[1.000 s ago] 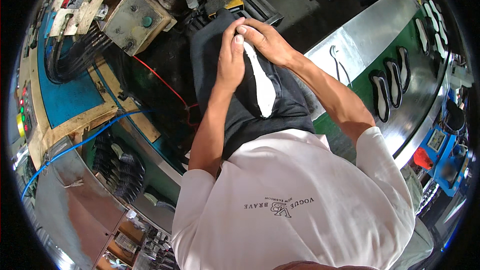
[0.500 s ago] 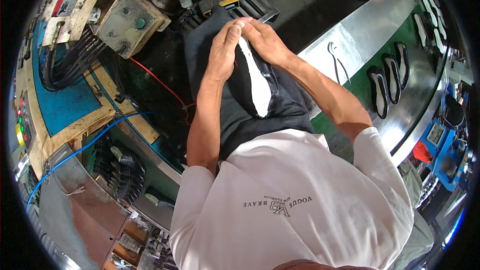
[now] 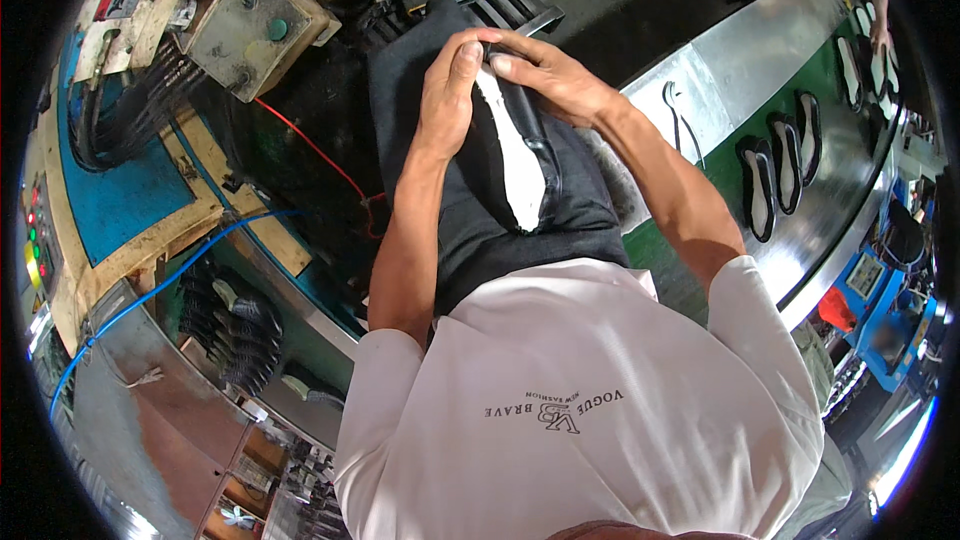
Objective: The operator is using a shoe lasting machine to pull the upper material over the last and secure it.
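A black shoe upper with a white sole-shaped underside (image 3: 516,162) lies bottom up across my lap, its narrow end pointing away from me. My left hand (image 3: 450,85) is closed round the far end from the left, thumb along the edge. From the right, my right hand (image 3: 555,80) grips the same end, its thumb pressed on the dark material near the white part. The fingertips of both hands meet at the far tip, and what lies under them is hidden.
Pincers (image 3: 677,118) lie on the metal edge of a green conveyor (image 3: 735,145) at right, where several similar shoes (image 3: 785,162) rest. A stained machine box (image 3: 258,35) with a green button stands at left. More black shoes (image 3: 245,330) sit lower left. Another person's hand (image 3: 880,38) is far right.
My right thumb has moved off the far tip, down onto the shoe's right side, and the dark edge there now shows. At far right, another person's hand has come in among the shoes.
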The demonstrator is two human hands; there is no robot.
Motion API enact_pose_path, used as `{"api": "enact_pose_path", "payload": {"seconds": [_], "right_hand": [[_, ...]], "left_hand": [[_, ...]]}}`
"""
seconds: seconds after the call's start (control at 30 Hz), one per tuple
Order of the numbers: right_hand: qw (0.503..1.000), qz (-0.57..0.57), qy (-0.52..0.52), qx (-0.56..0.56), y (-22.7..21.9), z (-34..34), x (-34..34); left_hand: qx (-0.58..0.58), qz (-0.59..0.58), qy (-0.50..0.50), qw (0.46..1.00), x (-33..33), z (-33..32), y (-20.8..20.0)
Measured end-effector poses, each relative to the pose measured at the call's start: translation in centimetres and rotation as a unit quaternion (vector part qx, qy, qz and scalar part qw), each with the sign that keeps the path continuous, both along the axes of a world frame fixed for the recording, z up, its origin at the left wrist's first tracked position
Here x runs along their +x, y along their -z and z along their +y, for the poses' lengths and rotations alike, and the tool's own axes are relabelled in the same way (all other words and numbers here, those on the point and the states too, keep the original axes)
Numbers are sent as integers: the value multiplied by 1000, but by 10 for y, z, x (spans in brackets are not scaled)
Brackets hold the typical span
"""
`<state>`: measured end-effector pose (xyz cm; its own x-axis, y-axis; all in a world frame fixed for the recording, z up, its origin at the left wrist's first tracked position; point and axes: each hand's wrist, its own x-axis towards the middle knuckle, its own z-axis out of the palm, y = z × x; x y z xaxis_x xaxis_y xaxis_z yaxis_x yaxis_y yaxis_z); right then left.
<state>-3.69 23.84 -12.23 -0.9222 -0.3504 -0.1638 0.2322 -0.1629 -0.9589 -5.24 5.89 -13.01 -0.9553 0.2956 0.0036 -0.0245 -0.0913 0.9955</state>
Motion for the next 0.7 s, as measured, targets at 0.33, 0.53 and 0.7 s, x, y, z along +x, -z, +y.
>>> {"api": "enact_pose_path", "payload": {"seconds": [0.33, 0.53, 0.7], "right_hand": [[996, -81, 29, -2, 3, -8, 3], [811, 268, -99, 511, -53, -17, 96], [792, 300, -108, 520, -45, -10, 78]], "left_hand": [[1, -12, 2, 1000, -4, -1, 13], [-63, -95, -190, 975, -21, -24, 46], [103, -261, -220, 934, -41, -38, 57]]}}
